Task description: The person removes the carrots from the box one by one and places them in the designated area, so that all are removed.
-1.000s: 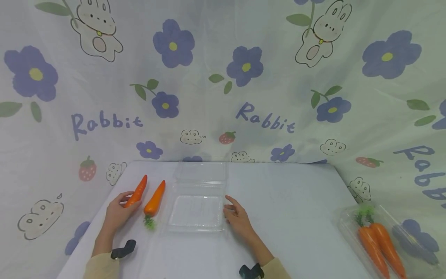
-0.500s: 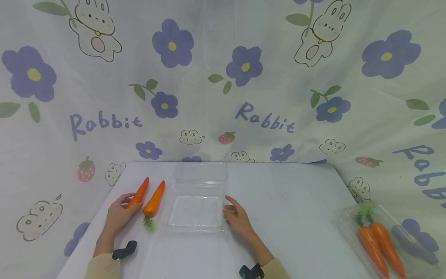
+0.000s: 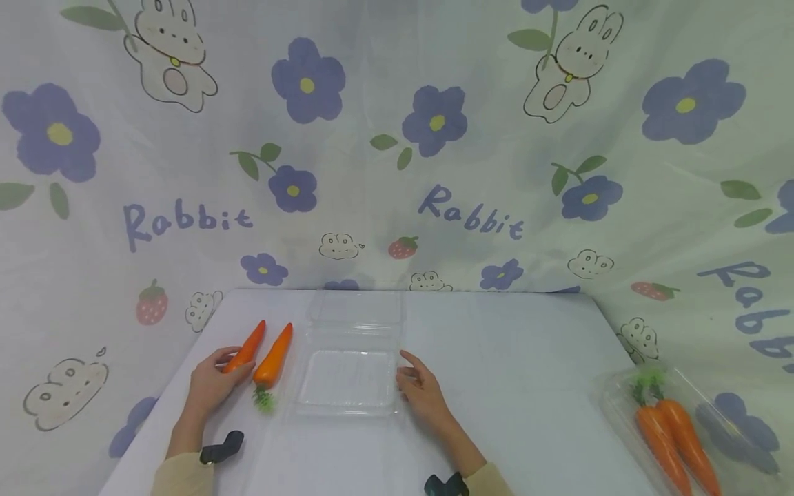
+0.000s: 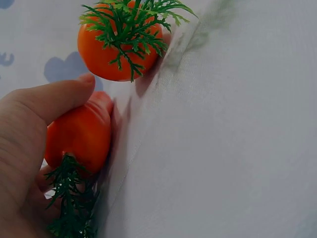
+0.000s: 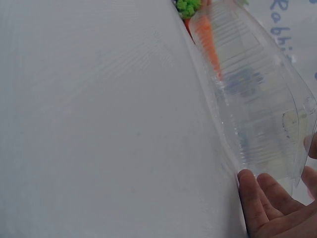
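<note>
White table (image 3: 509,358); left grip (image 3: 209,383) pinched round slantwise carrot (image 3: 248,346), tip forward-right; right grip (image 3: 425,394) relaxed.

The redder carrot (image 3: 248,349) now lies slightly farther right and nearer on the worktop (image 3: 509,386), its tip closer to that of the more yellow-orange carrot (image 3: 273,358). The left hand (image 3: 211,382) shifts with it. The head view tips slightly, so the whole scene sits a little lower.

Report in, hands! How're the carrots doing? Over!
Left hand holding redder carrot. Right hand at side of open clear box. Oranger carrot between held carrot and box, maybe in the way.
</note>
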### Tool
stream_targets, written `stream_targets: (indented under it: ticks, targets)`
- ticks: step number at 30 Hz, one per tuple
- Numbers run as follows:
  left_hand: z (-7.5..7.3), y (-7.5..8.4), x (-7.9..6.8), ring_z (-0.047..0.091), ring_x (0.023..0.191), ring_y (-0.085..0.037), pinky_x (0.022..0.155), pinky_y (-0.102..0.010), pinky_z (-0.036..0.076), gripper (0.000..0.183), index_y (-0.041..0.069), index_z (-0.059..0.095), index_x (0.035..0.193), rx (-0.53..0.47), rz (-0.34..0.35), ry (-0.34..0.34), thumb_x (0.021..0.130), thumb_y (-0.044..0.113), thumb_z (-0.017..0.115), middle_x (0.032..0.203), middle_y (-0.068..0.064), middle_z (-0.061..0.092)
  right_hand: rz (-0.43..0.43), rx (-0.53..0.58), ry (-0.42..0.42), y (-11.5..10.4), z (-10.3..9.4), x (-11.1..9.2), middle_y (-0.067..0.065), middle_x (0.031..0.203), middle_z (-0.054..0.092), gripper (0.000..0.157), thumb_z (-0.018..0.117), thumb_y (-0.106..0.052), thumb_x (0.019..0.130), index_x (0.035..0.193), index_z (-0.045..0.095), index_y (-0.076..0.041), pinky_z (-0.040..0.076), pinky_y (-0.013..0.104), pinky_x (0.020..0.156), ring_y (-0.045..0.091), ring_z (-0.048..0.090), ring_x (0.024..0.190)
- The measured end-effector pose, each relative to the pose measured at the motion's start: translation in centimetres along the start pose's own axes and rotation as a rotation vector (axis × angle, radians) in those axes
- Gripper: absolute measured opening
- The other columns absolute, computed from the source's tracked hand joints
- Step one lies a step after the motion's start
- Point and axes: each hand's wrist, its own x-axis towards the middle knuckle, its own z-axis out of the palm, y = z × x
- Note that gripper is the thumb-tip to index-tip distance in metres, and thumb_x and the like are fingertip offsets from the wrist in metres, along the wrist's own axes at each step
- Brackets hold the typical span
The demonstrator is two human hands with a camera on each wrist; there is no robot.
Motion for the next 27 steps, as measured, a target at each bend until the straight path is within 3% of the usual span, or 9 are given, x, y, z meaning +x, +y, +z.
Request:
stream_targets:
  ticks: [8, 13, 18, 27]
  targets:
    - [-0.5, 0.5, -0.2, 0.05, 0.104, -0.038, 0.083, -0.046, 0.046, 0.074, 0.003, 0.052, 0.135, 0.016, 0.027, 0.005, 0.084, 0.054, 0.07, 0.128, -0.028, 0.051, -0.012, -0.033, 0.003, -0.6, 0.2, 0.0, 0.016, 0.13, 0.056, 0.049, 0.058, -0.021, 0.098, 0.146, 0.045, -0.016, 0.055, 0.031, 0.071, 0.021, 0.064, 0.093]
    - [-0.7, 0.6, -0.2, 0.049, 0.108, -0.041, 0.087, -0.054, 0.046, 0.077, 0.003, 0.049, 0.137, 0.025, 0.008, -0.033, 0.084, 0.055, 0.07, 0.131, -0.029, 0.048, -0.001, -0.039, -0.006, -0.7, 0.2, 0.2, 0.014, 0.139, 0.051, 0.05, 0.058, -0.021, 0.098, 0.146, 0.044, -0.017, 0.055, 0.031, 0.071, 0.021, 0.063, 0.098]
    - [-0.9, 0.8, -0.4, 0.047, 0.111, -0.044, 0.09, -0.058, 0.045, 0.081, 0.002, 0.045, 0.139, 0.047, -0.01, -0.083, 0.084, 0.056, 0.069, 0.133, -0.03, 0.045, 0.001, -0.055, -0.009, -0.7, 0.3, 0.3, 0.015, 0.136, 0.053, 0.049, 0.056, -0.02, 0.099, 0.146, 0.044, -0.016, 0.054, 0.03, 0.071, 0.021, 0.064, 0.098]
    - [-1.2, 0.9, -0.5, 0.047, 0.112, -0.044, 0.09, -0.056, 0.046, 0.081, 0.002, 0.045, 0.14, 0.036, -0.004, -0.105, 0.084, 0.054, 0.07, 0.134, -0.03, 0.045, -0.005, -0.038, -0.006, -0.7, 0.4, 0.3, 0.018, 0.134, 0.054, 0.049, 0.056, -0.019, 0.099, 0.146, 0.044, -0.016, 0.054, 0.032, 0.071, 0.023, 0.065, 0.097]
